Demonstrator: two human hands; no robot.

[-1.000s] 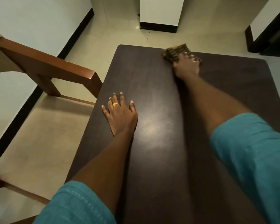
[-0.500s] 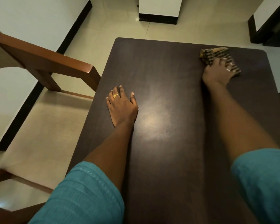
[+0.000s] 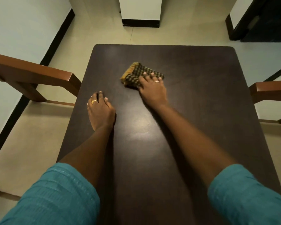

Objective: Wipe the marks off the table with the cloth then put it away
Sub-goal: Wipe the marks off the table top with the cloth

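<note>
A: Obs. 1, what can't be read? No marks can be made out on the table (image 3: 193, 111); a pale glare patch near its middle masks the finish. The near part of the cloth (image 3: 137, 75) is hidden under the fingers (image 3: 150, 77), so its full outline is unknown. Both chairs are cut off by the frame.

B: Hand poses?

A: Right hand (image 3: 152, 90) lies palm-down, fingers spread flat on the cloth, pressing it to the table rather than gripping it; forearm stretched forward. Left hand (image 3: 100, 111) rests flat on the bare tabletop, fingers together, holding nothing.

B: Cloth position?

A: On the table, far half, slightly left of centre, fringe pointing to the far-left corner; left hand is nearer and close to the left edge.

B: Free room?

A: Bare top to the right of and beyond the cloth. Left chair (image 3: 39, 75) stands close to the table's left edge; right chair (image 3: 269, 90) close to its right edge.
</note>
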